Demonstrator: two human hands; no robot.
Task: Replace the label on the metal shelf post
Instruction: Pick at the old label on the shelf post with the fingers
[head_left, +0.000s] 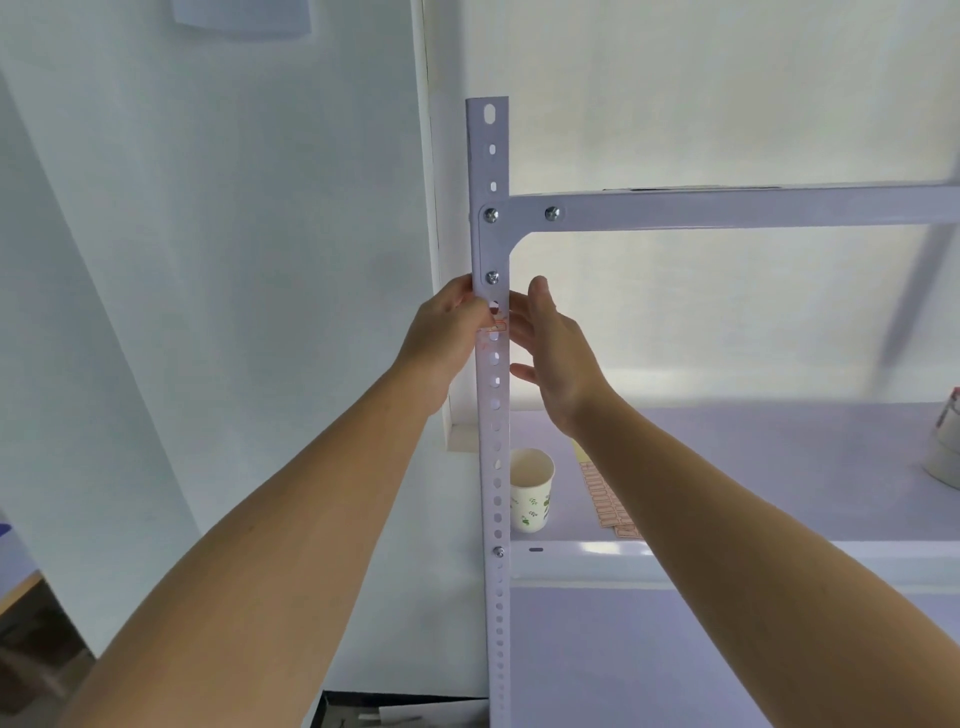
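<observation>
Both arms reach up to the post (492, 441). The left hand (447, 332) curls its fingers round the post's left edge, thumb on the red-edged label (497, 327). The right hand (553, 353), fingers nearly straight and holding nothing, touches the right edge.

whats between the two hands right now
The metal shelf post, with a small red-edged label on its face, stands between the left hand and the right hand, in the head view.

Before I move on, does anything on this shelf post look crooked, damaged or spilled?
Only the label, beside the left hand: faint red marks show on the post just below it. The paper cup stands upright; nothing spilled.
</observation>
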